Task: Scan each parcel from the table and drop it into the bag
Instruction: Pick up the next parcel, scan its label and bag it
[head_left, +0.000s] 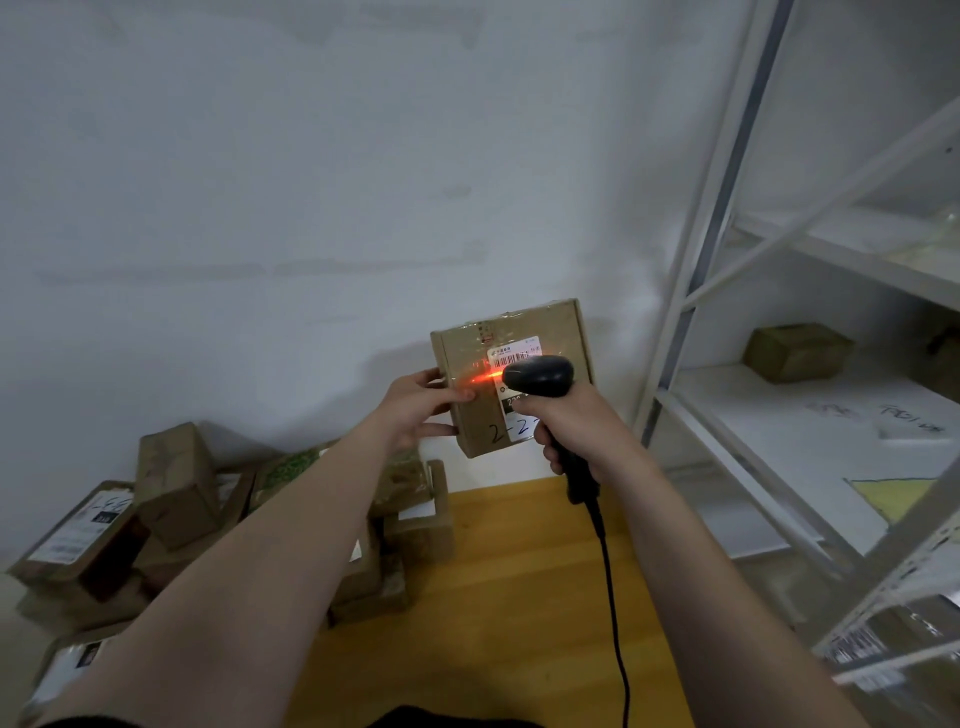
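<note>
My left hand (418, 405) grips the left edge of a flat brown cardboard parcel (467, 358), holding it upright in the air above the wooden table (519, 597). The parcel carries a white barcode label and the handwritten mark "2-2". My right hand (571, 431) grips the handle of a black barcode scanner (540, 375), whose head points at the parcel's face. A red scan line glows across the cardboard just left of the label. No bag is in view.
A heap of several brown parcels (176, 483) lies on the table's left part. A white metal shelf rack (727, 249) stands at the right with a small box (797, 352) on one shelf. The scanner's black cable (615, 613) hangs down over the table. A white wall is behind.
</note>
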